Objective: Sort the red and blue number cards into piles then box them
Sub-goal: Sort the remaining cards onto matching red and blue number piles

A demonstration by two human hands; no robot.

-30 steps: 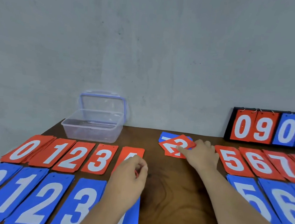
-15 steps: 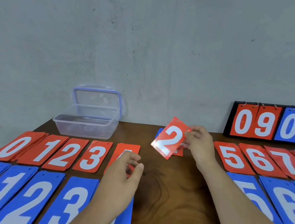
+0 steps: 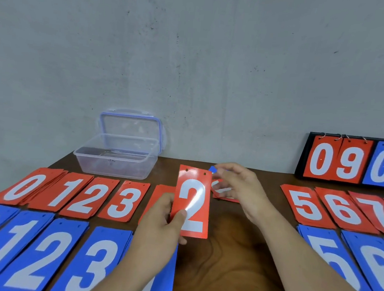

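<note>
left hand [image 3: 163, 224]: closed on the red 2 card [image 3: 193, 201] at its lower left edge, thumb on the face, fingers behind.
red 2 card: held upright above the table [image 3: 233, 269], digit toward the camera, two punched holes at the top edge.
right hand [image 3: 240, 186]: nothing is gripped. Fingers are loosely spread, tips just beside the card's upper right corner; contact with it cannot be told.
loose heap [image 3: 225, 193]: red and blue cards mixed, lying under the right hand, toward the back of the table.
red 0–3 piles [image 3: 84, 194]: laid in a row at left, digits up.
fifth red pile [image 3: 162, 190]: next in that row, mostly hidden by the held card and left hand; digit not readable.
blue 0–3 piles [image 3: 37, 257]: laid in the nearer row at left.
fifth blue pile [image 3: 165, 282]: largely covered by the left forearm.
red 5–7 piles [image 3: 343, 212]: laid in a row at right.
blue 5–6 piles [image 3: 329, 257]: laid in front of them.
box [image 3: 115, 164]: clear plastic, lid stood open, back left behind the red row.
scoreboard [image 3: 347, 161]: propped at the back right by the wall [image 3: 193, 64]; red 0, red 9 and blue 0 are hung on rings.
</note>
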